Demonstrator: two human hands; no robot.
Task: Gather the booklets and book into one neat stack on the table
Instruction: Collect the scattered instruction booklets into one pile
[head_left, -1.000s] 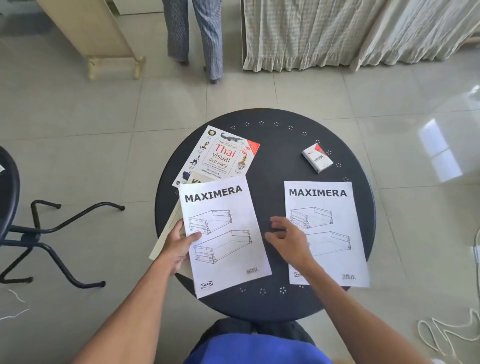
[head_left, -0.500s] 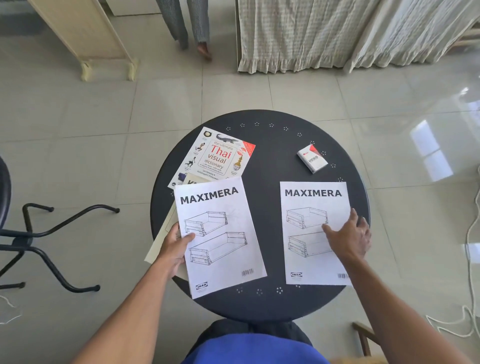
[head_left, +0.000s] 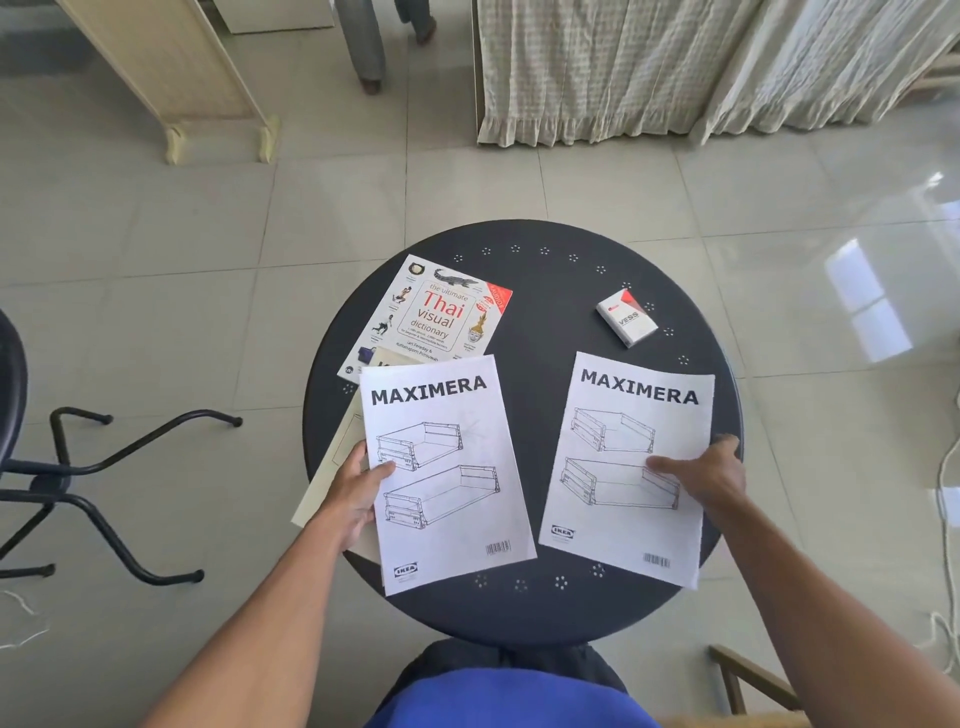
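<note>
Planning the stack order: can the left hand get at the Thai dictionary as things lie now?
Probably not directly: the left hand grips the left MAXIMERA booklet, whose top edge overlaps the Thai dictionary. The dictionary's upper part is bare once the hand lets go.

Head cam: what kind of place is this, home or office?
Probably a home room, not certain. A small round black table stands on a glossy tiled floor, ruffled checked curtains hang to the floor behind it, and a person's legs show at the top edge.
</note>
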